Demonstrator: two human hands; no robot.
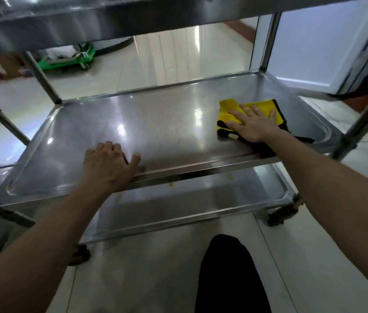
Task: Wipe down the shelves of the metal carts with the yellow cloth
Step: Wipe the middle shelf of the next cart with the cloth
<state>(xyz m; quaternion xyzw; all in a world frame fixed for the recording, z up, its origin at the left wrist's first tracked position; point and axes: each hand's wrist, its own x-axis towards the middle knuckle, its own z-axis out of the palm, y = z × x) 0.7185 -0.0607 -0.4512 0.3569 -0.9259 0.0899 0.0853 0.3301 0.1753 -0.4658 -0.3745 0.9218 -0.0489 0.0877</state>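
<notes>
fingers [237, 114] flat on yellow cloth [227, 106], steel shelf [155, 125]

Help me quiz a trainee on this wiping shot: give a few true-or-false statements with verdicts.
1. The right hand presses the cloth flat on the middle shelf. True.
2. The left hand holds a second cloth. False: it rests bare on that shelf's front edge.
3. The cloth lies near the shelf's right end. True.
4. The cloth is green. False: it is yellow with black trim.
</notes>
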